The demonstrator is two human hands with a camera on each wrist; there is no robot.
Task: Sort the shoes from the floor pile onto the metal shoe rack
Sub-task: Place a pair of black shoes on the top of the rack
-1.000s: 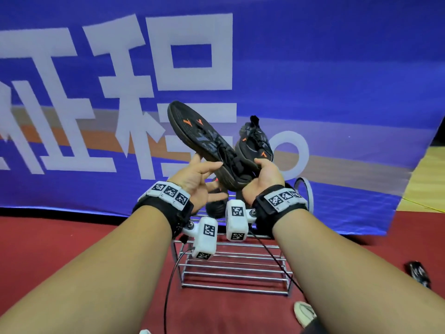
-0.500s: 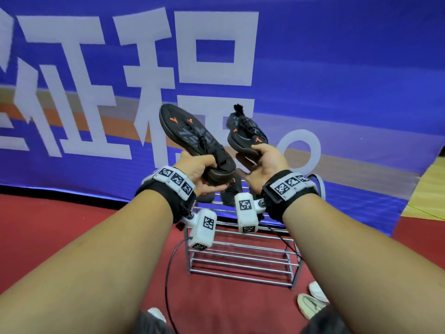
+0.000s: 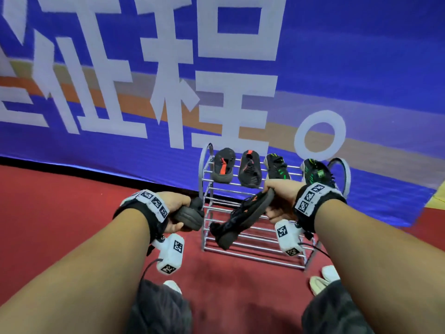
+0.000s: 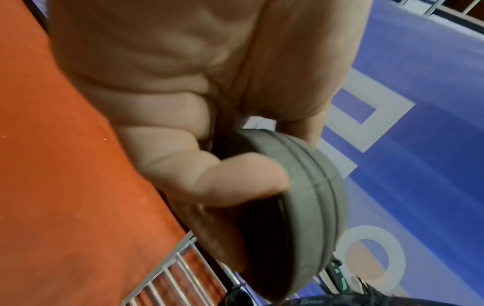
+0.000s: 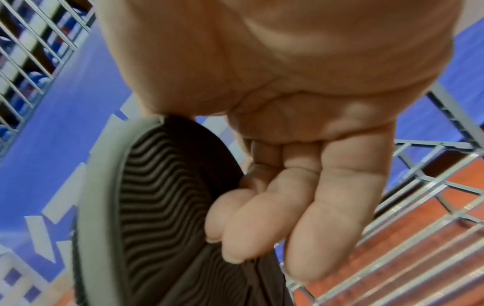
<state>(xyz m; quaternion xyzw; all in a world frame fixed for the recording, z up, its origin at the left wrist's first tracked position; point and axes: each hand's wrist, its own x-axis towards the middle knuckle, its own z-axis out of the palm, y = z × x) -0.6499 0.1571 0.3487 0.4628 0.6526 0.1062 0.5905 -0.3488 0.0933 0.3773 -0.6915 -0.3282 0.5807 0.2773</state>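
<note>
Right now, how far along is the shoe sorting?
Done: four shoes sit on the metal shoe rack top tier, two black with red and two black with green. In hand: the left hand grips one dark shoe and the right hand grips its mate, both in front of the lower tiers. Left: the tiers below show no shoes; pale shoes lie on the floor.

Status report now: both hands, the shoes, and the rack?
Left hand grips one dark shoe. Right hand grips its mate, toe down before the rack. Top shelf holds four shoes; lower shelves free.
</note>
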